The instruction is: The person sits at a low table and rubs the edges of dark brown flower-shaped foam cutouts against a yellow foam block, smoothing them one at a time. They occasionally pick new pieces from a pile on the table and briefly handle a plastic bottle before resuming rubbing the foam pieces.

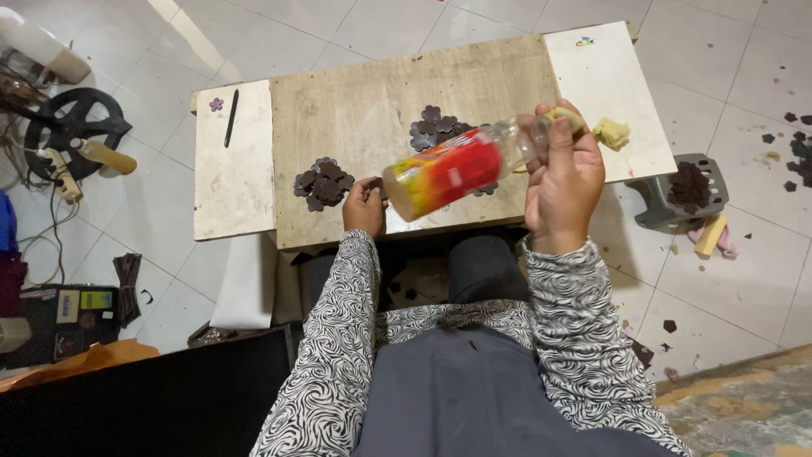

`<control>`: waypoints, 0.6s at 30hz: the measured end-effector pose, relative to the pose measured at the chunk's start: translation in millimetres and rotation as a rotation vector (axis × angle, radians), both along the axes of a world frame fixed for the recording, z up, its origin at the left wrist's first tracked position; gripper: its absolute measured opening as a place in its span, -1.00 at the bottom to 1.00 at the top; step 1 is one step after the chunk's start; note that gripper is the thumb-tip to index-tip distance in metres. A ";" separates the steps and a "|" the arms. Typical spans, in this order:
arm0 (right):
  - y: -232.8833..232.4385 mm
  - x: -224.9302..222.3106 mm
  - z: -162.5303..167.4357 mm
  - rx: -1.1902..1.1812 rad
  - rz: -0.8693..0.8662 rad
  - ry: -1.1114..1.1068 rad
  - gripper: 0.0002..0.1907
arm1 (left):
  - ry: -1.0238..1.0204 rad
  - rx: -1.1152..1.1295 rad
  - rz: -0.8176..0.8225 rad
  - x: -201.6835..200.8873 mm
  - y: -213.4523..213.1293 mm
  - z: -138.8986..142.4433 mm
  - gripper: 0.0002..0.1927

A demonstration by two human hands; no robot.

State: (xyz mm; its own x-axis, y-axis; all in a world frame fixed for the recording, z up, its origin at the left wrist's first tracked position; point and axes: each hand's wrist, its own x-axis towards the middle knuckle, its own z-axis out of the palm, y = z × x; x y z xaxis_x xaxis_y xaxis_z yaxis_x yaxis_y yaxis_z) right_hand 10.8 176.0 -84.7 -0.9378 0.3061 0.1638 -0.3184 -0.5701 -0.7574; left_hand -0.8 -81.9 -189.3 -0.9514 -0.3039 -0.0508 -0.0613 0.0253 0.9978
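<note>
Right hand point(562, 173) grips a bottle point(452, 173) by its neck, tilted over the desk's point(364, 101) near edge. Left hand point(364, 207) pinches a dark flower piece point(373, 182) — piles point(321, 182) lie cut, none visibly glued yet.

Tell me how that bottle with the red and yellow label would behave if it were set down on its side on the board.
The bottle is round, so it would probably roll on the flat board. Its clear plastic looks thin, likely light and a bit squashy. The right hand holds it by the neck alone, which suggests little weight.
</note>
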 end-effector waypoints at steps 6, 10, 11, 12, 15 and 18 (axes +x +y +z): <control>29.0 -13.4 -29.9 -0.247 0.217 -0.194 -0.59 | -0.014 0.007 0.006 1.6 0.4 1.9 -0.72; 40.5 -18.5 -42.7 0.016 0.313 -0.141 -0.56 | -0.032 0.003 0.003 1.9 0.4 0.7 -0.72; 39.5 -18.5 -43.7 0.023 0.307 -0.106 -0.58 | -0.027 0.005 0.004 2.0 0.3 0.2 -0.72; 36.7 -17.5 -44.0 -0.198 0.317 -0.152 -0.59 | -0.022 0.006 0.005 2.2 0.1 -0.1 -0.73; 24.4 -12.7 -39.1 -0.645 0.335 -0.232 -0.63 | -0.015 -0.011 0.010 2.5 0.0 -0.5 -0.73; 17.9 -10.2 -28.7 -0.590 0.365 -0.214 -0.66 | -0.030 -0.020 0.015 2.6 0.9 -0.1 -0.73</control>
State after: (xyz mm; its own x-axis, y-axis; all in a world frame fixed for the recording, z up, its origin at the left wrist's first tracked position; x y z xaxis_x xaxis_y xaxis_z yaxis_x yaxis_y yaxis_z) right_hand 0.6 193.9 -113.3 -0.9900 -0.0516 -0.1309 0.0910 -0.9445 -0.3156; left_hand 1.8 -81.1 -189.3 -0.9449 -0.3191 -0.0728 -0.0916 0.0444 0.9948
